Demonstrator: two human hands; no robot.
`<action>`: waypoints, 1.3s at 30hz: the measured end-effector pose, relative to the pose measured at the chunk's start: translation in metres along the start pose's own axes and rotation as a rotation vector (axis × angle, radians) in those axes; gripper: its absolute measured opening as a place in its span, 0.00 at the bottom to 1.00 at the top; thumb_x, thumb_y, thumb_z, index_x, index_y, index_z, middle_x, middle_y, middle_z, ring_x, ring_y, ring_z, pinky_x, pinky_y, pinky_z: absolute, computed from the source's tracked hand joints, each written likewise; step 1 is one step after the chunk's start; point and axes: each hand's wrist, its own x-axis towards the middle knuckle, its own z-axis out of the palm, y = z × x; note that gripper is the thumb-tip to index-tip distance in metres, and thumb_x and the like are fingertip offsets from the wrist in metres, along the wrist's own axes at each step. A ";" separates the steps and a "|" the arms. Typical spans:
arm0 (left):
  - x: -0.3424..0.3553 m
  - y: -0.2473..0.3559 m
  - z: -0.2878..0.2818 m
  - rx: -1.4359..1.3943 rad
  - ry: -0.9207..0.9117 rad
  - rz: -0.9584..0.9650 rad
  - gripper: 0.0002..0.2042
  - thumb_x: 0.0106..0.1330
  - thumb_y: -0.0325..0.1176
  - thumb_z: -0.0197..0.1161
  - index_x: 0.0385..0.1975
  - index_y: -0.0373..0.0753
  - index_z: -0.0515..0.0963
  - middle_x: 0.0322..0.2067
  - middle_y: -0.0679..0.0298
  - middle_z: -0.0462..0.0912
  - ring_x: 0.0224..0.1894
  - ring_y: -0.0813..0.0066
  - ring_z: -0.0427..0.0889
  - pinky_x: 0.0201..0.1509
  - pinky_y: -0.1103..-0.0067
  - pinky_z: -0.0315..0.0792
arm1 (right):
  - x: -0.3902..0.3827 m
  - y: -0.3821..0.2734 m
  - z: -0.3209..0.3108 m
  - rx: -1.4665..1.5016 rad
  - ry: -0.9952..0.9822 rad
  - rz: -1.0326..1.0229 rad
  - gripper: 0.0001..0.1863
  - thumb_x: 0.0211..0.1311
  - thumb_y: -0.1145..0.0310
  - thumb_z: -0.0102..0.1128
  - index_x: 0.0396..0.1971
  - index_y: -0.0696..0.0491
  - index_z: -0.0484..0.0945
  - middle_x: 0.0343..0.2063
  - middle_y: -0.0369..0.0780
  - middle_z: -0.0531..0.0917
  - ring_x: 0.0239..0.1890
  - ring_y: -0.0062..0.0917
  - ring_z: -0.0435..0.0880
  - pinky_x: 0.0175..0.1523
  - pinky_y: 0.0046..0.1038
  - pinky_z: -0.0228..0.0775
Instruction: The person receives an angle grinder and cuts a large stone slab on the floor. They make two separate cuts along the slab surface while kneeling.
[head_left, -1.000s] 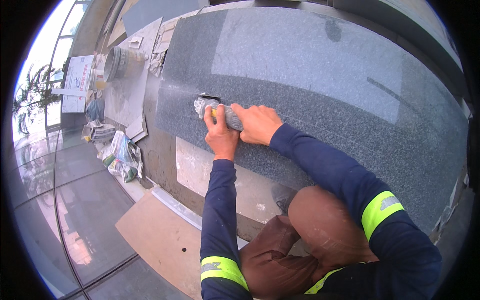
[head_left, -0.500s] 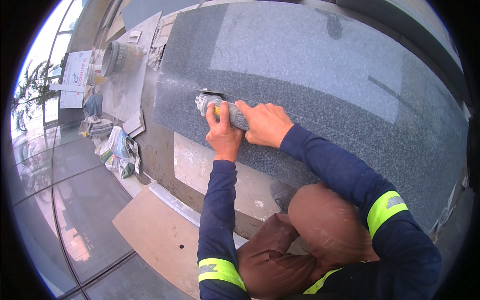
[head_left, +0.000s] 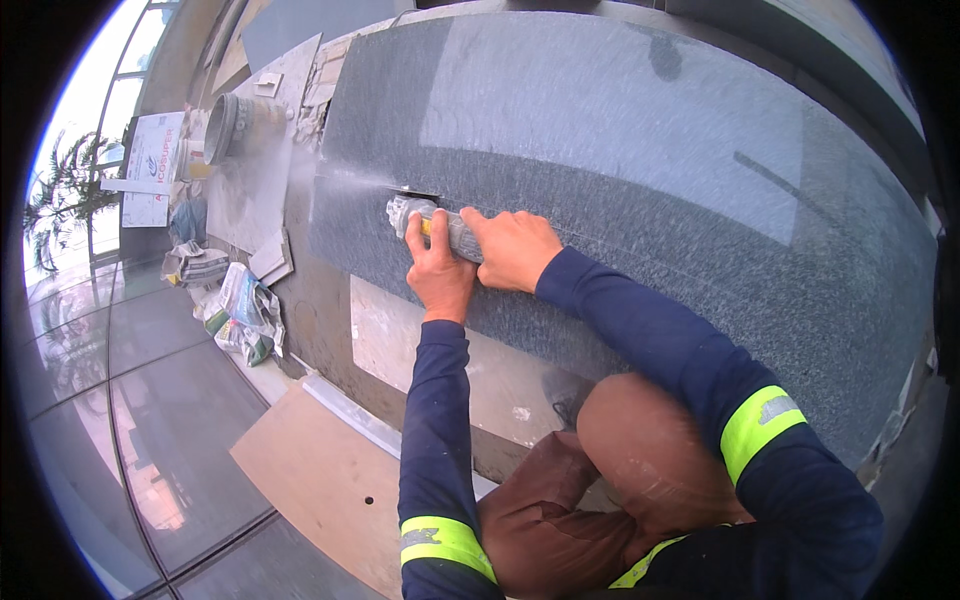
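Both my hands grip a grey, dust-coated angle grinder (head_left: 463, 238) over a large speckled dark-grey stone slab (head_left: 640, 300). My left hand (head_left: 440, 282) wraps its fingers round the grinder's front part from the near side. My right hand (head_left: 518, 250) is closed on the rear of its body. The thin disc (head_left: 418, 191) stands on edge at the slab, on the grinder's far side. Pale dust (head_left: 352, 180) sprays leftward from it. A faint line runs along the slab near the disc; how deep the disc sits cannot be made out.
A dusty bucket (head_left: 226, 130) stands on a pale sheet at the far left, beside a printed white panel (head_left: 152, 170). Crumpled bags (head_left: 247, 312) lie left of the slab. Nearer are a tan board (head_left: 315, 470) and a metal strip (head_left: 350, 410). My bent knee (head_left: 655, 440) is beside the slab.
A plume of dust now streams leftward from the disc. The grinder and both hands have shifted slightly to the left, and the grip is unchanged.
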 end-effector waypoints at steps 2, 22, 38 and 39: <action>0.001 -0.002 0.001 0.018 -0.010 -0.005 0.33 0.53 0.32 0.77 0.63 0.54 0.77 0.70 0.48 0.73 0.47 0.42 0.91 0.37 0.58 0.89 | 0.002 0.001 0.000 0.001 -0.001 0.006 0.38 0.52 0.70 0.67 0.68 0.55 0.73 0.36 0.55 0.90 0.43 0.53 0.92 0.50 0.52 0.85; -0.004 0.012 -0.007 0.000 -0.010 0.010 0.33 0.54 0.34 0.78 0.63 0.53 0.78 0.69 0.47 0.74 0.47 0.43 0.91 0.39 0.59 0.89 | -0.014 0.001 -0.013 -0.008 -0.032 0.009 0.38 0.53 0.69 0.68 0.69 0.56 0.72 0.37 0.55 0.91 0.42 0.54 0.92 0.49 0.51 0.86; -0.006 0.015 -0.012 0.036 -0.041 0.009 0.34 0.52 0.33 0.77 0.64 0.55 0.78 0.69 0.49 0.75 0.47 0.46 0.92 0.37 0.61 0.89 | -0.021 0.004 -0.018 -0.008 -0.034 -0.009 0.40 0.53 0.70 0.68 0.71 0.56 0.71 0.37 0.57 0.90 0.44 0.54 0.92 0.51 0.52 0.85; -0.007 0.016 -0.012 0.036 -0.043 0.006 0.34 0.52 0.34 0.77 0.64 0.55 0.78 0.69 0.49 0.75 0.47 0.46 0.92 0.37 0.61 0.89 | -0.022 0.004 -0.018 -0.007 -0.034 -0.009 0.41 0.53 0.70 0.68 0.71 0.56 0.71 0.37 0.57 0.90 0.44 0.54 0.92 0.51 0.52 0.85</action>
